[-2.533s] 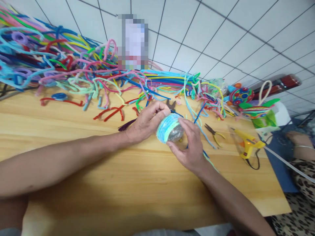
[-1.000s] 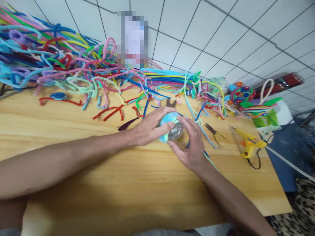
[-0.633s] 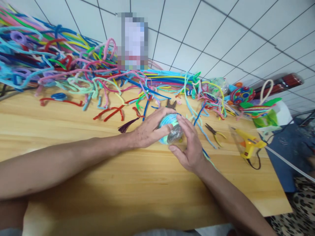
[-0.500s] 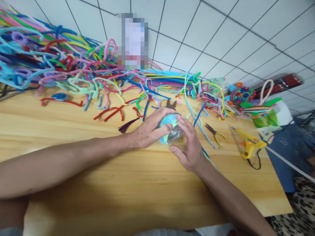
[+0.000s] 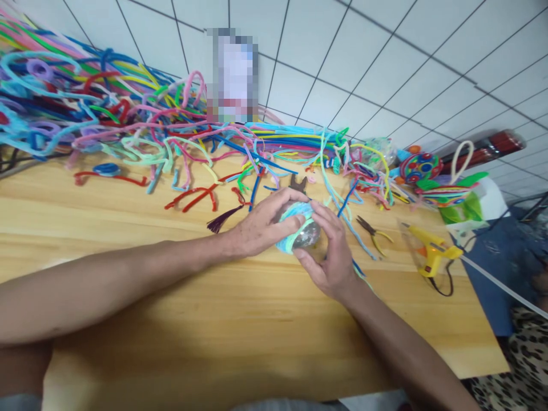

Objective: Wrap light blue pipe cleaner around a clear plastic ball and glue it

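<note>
Between my two hands is a clear ball [image 5: 307,235], partly wrapped in light blue and pale green pipe cleaners [image 5: 295,216]. My left hand [image 5: 268,225] grips its left side, the thumb lying across the wrapped part and the fingers curled over the far side. On the right, my right hand [image 5: 329,248] curves round the ball, with fingertips at its upper right and the thumb at its lower edge. The bare see-through part faces right. Just beyond the hands lie the dark jaws of a pair of pliers [image 5: 298,184], the rest hidden.
A heap of coloured pipe cleaners [image 5: 141,114] runs along the tiled wall. Right of my hands are yellow-handled pliers [image 5: 374,235] and a yellow glue gun [image 5: 432,248] with its cord. A purple tassel [image 5: 225,218] lies left on the wooden table [image 5: 214,319].
My right thumb has come up against the ball's lower edge, and the ball has turned slightly in my hands. My left hand stays in nearly the same place.
</note>
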{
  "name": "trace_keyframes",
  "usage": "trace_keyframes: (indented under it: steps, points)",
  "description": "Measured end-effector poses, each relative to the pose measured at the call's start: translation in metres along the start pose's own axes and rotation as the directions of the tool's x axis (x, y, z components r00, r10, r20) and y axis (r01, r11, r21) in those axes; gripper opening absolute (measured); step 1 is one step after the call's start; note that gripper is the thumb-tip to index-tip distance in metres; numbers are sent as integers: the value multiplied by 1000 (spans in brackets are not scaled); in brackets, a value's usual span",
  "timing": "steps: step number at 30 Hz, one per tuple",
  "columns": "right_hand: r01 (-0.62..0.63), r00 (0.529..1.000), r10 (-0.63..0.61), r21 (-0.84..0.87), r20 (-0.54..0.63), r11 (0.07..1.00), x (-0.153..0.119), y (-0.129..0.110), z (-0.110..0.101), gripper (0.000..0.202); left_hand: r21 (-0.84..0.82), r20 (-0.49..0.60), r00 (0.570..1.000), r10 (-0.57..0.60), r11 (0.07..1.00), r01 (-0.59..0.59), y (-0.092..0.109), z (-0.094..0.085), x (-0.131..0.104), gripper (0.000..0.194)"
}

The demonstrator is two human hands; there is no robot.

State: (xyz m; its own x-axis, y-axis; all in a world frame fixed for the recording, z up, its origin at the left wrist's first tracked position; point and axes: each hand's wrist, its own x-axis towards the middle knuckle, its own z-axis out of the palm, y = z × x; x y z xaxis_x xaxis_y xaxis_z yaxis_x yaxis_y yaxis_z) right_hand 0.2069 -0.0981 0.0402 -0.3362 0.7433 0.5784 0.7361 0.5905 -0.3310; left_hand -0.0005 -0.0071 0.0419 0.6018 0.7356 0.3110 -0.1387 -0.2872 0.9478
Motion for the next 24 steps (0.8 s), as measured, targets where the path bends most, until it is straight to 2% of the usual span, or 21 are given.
trace_keyframes:
  steps: [5,11,15,18,24]
  points:
    - [-21,999,22,15,-30,1000,0,0,-1,68,38,25,1000,5,999,-6,4,-3,2,29]
    - [-6,1000,6,6,-16,1000,-1,-1,-1,69,143,45,999,-24,990,18,6,-4,3,30]
    - [4,1000,-4,-3,-10,1000,0,-1,-3,69,129,-4,999,-39,991,39,5,0,2,33]
    - [3,999,-2,5,-47,1000,0,1,-5,69,97,-42,999,-14,995,18,0,3,1,38]
    - [-6,999,5,-23,-32,1000,-1,4,-5,63,98,-30,999,34,995,-31,-4,1,2,38]
